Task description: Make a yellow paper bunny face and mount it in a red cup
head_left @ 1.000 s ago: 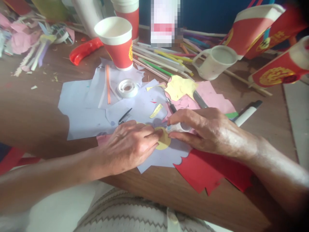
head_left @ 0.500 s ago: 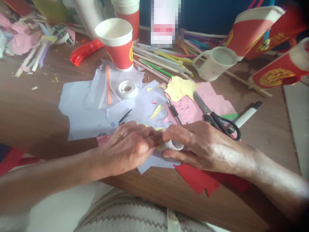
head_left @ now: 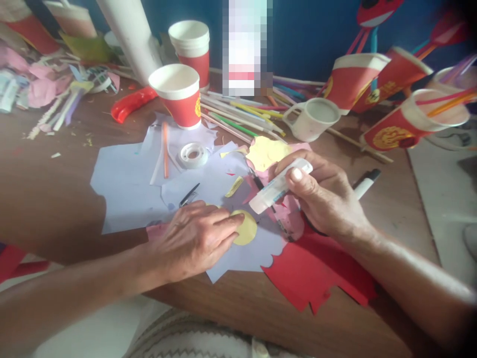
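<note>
One translucent tube [head_left: 274,191] occupies the right hand [head_left: 316,186], the left hand [head_left: 204,233] touching round paper [head_left: 246,229].

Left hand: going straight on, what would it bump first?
The yellow circle, right at its fingertips. Next, perhaps the white tube in the right hand; its height is hard to tell.

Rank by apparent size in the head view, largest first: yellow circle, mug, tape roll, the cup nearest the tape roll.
1. Cup
2. Mug
3. Tape roll and yellow circle: too alike to rank, the circle being partly covered.
</note>
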Demonstrator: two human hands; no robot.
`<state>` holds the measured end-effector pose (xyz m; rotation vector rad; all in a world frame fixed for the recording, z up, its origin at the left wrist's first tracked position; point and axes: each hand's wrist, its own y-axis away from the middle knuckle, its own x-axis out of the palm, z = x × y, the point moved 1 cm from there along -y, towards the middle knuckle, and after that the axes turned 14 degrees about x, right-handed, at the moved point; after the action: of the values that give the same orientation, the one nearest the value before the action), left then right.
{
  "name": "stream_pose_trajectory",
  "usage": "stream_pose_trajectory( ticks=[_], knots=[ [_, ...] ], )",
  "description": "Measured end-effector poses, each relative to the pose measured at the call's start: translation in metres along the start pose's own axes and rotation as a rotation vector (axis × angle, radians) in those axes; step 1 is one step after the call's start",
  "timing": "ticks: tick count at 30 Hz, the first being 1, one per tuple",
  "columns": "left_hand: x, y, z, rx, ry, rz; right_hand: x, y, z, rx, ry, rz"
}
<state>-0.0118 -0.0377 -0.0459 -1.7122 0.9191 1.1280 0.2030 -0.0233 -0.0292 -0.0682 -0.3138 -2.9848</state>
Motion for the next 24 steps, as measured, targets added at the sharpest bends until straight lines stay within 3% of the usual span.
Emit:
stream_pose_trajectory(
  ticks=[4,8,13,17,20,24],
  knots=[
    [0.0,0.002,0.001,-0.037,0.086,-0.066,0.0,0.0,0.0,0.059,-0.086,-0.029],
    [-0.009,0.004,0.002,-0.163,0.327,-0.206,0.003,0.002,0.004,0.16,-0.166,0.048],
    [-0.018,0.001,0.01,-0.578,1.093,-0.311,0.008,0.004,0.01,0.206,-0.106,0.109],
    [-0.02,-0.002,0.019,-0.659,1.563,-0.422,0.008,0.004,0.011,0.184,0.033,0.121],
    [-0.019,-0.001,0.023,-0.698,1.612,-0.412,0.007,0.004,0.009,0.153,0.122,0.143],
    [-0.018,0.001,0.026,-0.619,1.592,-0.448,0.006,0.004,0.005,0.149,0.163,0.172]
  ],
)
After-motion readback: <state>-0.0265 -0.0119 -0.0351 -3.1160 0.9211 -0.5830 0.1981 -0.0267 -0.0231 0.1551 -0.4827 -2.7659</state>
